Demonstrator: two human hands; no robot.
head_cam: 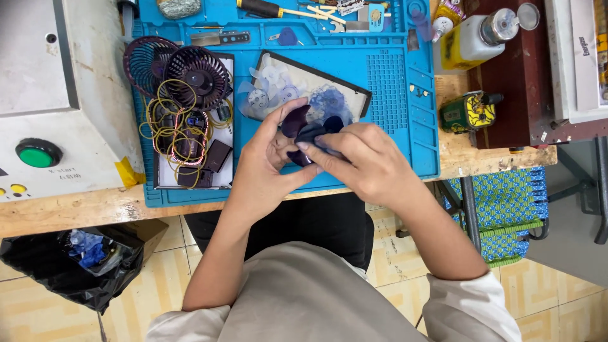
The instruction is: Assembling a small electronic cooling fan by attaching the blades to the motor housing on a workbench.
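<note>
- Head view: both hands meet over the blue mat (392,152), at its front edge.
- Left hand (269,158): curled narrow around a dark purple fan blade (308,132), thumb and forefinger pinching one vane.
- Right hand (364,161): closed on the same blade from the opposite side, fingertips (303,146) pressed onto the hub.
- Blade position: lifted off the mat, held between the two hands, just in front of the black tray (354,95) of pale and blue blades.
- Left of the hands: second tray (163,177) with fan grilles (196,76), yellow wire loops and small dark parts.
- Step in hand, by judgement: manual working of one blade, apparently gripping or twisting at the hub; exact action hidden by the fingers.
- Next move, by judgement: calls for steady two-sided grip, even pressure on thin vanes, and clear sight of the hub before any setting down.
</note>
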